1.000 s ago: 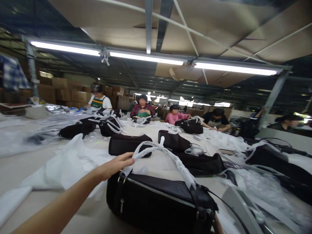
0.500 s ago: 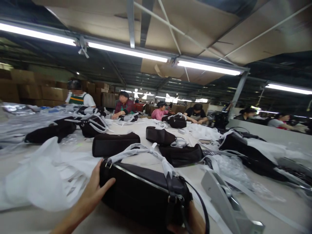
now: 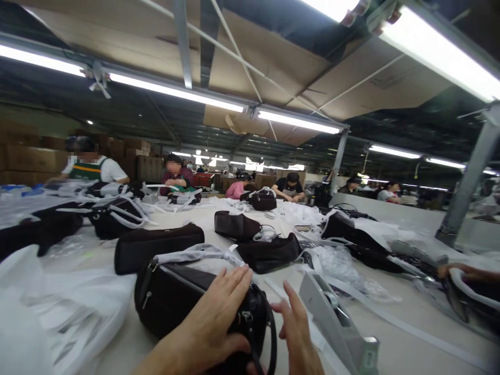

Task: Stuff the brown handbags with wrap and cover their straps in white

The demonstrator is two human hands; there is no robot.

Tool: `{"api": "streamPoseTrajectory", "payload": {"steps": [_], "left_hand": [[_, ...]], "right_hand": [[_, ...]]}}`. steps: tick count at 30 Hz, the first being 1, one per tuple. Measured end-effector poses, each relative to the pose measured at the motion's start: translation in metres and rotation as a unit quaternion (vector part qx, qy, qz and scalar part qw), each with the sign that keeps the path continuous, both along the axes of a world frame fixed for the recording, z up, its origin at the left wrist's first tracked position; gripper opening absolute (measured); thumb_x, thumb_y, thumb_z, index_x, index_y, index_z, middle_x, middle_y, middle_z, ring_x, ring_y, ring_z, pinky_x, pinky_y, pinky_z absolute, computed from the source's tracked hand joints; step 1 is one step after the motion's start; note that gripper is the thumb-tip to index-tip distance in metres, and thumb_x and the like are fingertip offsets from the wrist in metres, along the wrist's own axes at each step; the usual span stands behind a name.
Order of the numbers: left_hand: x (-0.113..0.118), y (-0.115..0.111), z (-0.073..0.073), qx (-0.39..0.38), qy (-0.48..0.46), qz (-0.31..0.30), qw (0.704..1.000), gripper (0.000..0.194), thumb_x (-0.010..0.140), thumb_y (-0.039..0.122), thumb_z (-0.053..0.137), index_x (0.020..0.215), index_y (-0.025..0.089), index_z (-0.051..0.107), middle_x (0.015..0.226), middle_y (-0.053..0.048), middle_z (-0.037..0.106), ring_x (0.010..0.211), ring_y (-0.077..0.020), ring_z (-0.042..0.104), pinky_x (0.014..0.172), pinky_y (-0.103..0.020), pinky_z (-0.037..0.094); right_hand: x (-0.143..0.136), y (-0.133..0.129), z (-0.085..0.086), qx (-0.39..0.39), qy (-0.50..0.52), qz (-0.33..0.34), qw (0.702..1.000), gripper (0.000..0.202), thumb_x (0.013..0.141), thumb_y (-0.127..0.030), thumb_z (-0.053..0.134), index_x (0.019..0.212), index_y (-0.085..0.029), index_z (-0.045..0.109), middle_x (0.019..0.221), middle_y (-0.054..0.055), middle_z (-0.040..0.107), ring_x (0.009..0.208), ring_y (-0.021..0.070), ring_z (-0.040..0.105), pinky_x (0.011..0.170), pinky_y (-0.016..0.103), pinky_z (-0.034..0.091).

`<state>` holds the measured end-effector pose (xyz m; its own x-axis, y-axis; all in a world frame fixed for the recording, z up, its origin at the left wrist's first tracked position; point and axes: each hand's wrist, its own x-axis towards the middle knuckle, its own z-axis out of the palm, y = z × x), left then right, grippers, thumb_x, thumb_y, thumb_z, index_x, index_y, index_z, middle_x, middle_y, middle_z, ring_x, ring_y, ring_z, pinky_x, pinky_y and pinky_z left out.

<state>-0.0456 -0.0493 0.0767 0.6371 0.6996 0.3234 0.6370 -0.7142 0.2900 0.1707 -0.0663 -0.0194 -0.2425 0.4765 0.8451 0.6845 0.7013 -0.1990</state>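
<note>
A black handbag [image 3: 175, 297] with a zipper and a white-wrapped handle [image 3: 195, 253] sits on the table in front of me. My left hand [image 3: 214, 312] lies across its top near the right end, fingers stretched out and close together. Just right of the bag, my right hand [image 3: 299, 333] is raised with its fingers apart. A thin black strap [image 3: 272, 328] loops down from the bag's right end, between my two hands. The lower part of the bag is partly hidden by my left arm.
To the right stands a grey desktop device [image 3: 332, 317] with a metal part. More black bags [image 3: 156, 245] lie beyond, among white wrapping sheets [image 3: 89, 297] and clear plastic [image 3: 344, 265]. Co-workers [image 3: 96, 166] work across the table; another person's hand [image 3: 464, 272] shows at far right.
My left hand has gone from the bag's left end to the top of its right end. My right hand has come off the bag's right side and spread its fingers. The view has swung right.
</note>
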Motion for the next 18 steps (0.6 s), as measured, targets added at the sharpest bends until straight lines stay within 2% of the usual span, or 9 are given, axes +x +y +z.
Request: {"api": "streamPoseTrajectory", "payload": {"steps": [1,3,5,8,10,12,15,18], "left_hand": [[0.002,0.004,0.003,0.003,-0.001,-0.004,1.0,0.102,0.077,0.023,0.076,0.159,0.024,0.016,0.165,-0.015,0.022,0.153,-0.0336,0.016,0.123,-0.062,0.015],[0.006,0.01,0.009,-0.002,0.007,-0.028,1.0,0.1,0.076,0.028,0.079,0.158,0.024,0.022,0.164,-0.016,0.026,0.152,-0.0347,0.02,0.122,-0.064,0.014],[0.009,0.013,0.016,-0.02,0.02,-0.048,0.998,0.098,0.073,0.031,0.081,0.156,0.023,0.029,0.16,-0.016,0.036,0.149,-0.0366,0.026,0.121,-0.066,0.012],[0.015,0.014,0.025,-0.04,0.022,-0.038,0.998,0.091,0.071,0.031,0.084,0.15,0.021,0.039,0.15,-0.015,0.051,0.145,-0.036,0.035,0.121,-0.064,0.013],[0.018,0.013,0.029,-0.043,0.01,-0.027,0.999,0.085,0.069,0.03,0.087,0.144,0.019,0.048,0.143,-0.014,0.057,0.14,-0.0339,0.041,0.122,-0.059,0.016],[0.02,0.014,0.029,-0.041,-0.005,-0.029,0.999,0.08,0.066,0.03,0.09,0.137,0.019,0.055,0.136,-0.012,0.061,0.135,-0.0317,0.045,0.122,-0.053,0.021],[0.021,0.017,0.028,-0.039,-0.022,-0.033,0.998,0.073,0.064,0.03,0.092,0.129,0.022,0.061,0.129,-0.008,0.065,0.129,-0.0294,0.05,0.121,-0.049,0.023],[0.022,0.019,0.025,-0.043,-0.036,-0.029,0.998,0.062,0.069,0.03,0.089,0.125,0.024,0.063,0.128,-0.006,0.065,0.13,-0.0289,0.049,0.122,-0.05,0.02]], "right_hand": [[0.001,-0.004,0.02,0.023,-0.038,0.009,0.999,0.076,0.083,-0.02,0.066,0.152,-0.03,0.035,0.168,0.013,0.006,0.118,0.0325,0.063,0.082,0.039,0.061],[0.006,-0.011,0.063,0.022,-0.132,0.036,0.99,0.045,0.082,-0.006,0.059,0.12,-0.029,0.064,0.167,0.007,0.017,0.126,0.0298,0.058,0.095,0.04,0.055],[0.015,-0.015,0.102,-0.062,-0.183,0.073,0.978,0.023,0.076,-0.004,0.066,0.089,-0.022,0.069,0.163,0.011,0.031,0.133,0.0321,0.052,0.101,0.04,0.052],[0.036,-0.016,0.146,-0.251,-0.191,0.101,0.944,0.016,0.075,-0.008,0.075,0.076,-0.02,0.064,0.151,0.013,0.049,0.133,0.0302,0.053,0.1,0.035,0.051],[0.051,-0.012,0.162,-0.337,-0.199,0.103,0.914,0.022,0.072,-0.013,0.083,0.078,-0.021,0.063,0.136,0.01,0.063,0.128,0.0288,0.057,0.098,0.035,0.051],[0.064,-0.008,0.169,-0.365,-0.207,0.102,0.902,0.031,0.067,-0.02,0.09,0.082,-0.022,0.062,0.124,0.006,0.068,0.121,0.0282,0.061,0.095,0.035,0.05],[0.071,-0.003,0.173,-0.332,-0.209,0.11,0.913,0.027,0.074,-0.02,0.085,0.078,-0.021,0.058,0.12,0.003,0.069,0.108,0.0232,0.065,0.092,0.032,0.048],[0.066,-0.001,0.176,-0.297,-0.175,0.139,0.929,0.024,0.081,-0.014,0.078,0.075,-0.02,0.055,0.113,0.002,0.07,0.095,0.0172,0.066,0.085,0.027,0.048]]}}
